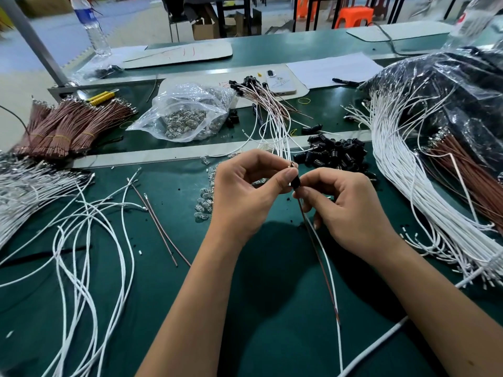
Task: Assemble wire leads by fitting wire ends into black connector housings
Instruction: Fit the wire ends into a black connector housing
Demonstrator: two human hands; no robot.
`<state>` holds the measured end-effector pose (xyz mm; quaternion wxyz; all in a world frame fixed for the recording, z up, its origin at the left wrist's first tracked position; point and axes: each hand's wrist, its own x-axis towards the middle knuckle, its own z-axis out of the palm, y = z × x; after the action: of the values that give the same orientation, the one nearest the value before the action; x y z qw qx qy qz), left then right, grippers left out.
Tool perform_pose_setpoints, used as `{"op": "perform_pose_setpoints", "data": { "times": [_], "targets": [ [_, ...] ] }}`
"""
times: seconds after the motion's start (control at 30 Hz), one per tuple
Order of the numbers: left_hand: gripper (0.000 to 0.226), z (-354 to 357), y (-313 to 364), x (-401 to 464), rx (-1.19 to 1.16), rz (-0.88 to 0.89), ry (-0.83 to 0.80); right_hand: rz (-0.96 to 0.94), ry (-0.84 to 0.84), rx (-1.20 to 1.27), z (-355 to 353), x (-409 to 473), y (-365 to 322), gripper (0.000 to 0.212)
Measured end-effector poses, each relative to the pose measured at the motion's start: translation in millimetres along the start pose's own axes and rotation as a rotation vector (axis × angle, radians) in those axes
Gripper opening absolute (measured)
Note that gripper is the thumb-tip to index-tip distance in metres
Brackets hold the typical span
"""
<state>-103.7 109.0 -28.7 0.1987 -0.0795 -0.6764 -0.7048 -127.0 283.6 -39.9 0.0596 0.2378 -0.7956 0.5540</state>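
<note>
While a housing (pixel 296 183) is pinched at frame centre between left hand (pixel 245 191) and right hand (pixel 345 210), wires (pixel 318 257) trail lower right, axis near-vertical.

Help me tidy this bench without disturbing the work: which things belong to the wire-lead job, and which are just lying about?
Belong to the job:
- black housing, held by both hands (left hand, right hand)
- brown wire and white wire hanging from it
- pile of black housings
- white wire bundle
- brown wire bundles

Lying about:
- phone
- water bottle
- yellow-handled tool
</note>
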Motion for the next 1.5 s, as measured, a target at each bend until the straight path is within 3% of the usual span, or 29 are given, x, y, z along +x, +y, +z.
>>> {"op": "perform_pose_setpoints", "data": {
  "times": [0.33,1.0,1.2,1.5],
  "targets": [
    [0.012,2.0,1.3,0.5,0.147,0.162,0.004,-0.021,0.01,-0.054,0.3,0.5,-1.7,0.013],
    [0.014,2.4,8.0,-0.6,-0.001,0.064,-0.004,-0.041,0.034,0.045,-4.2,1.1,4.3,0.005],
    [0.024,2.6,9.6,-0.3,0.01,0.096,-0.005,-0.035,-0.002,0.06,-2.8,1.8,4.6,0.012],
    [0.028,3.8,10.2,-0.9,0.047,0.133,0.0,-0.001,-0.044,0.057,-2.3,1.7,1.8,0.007]
  ]
}}
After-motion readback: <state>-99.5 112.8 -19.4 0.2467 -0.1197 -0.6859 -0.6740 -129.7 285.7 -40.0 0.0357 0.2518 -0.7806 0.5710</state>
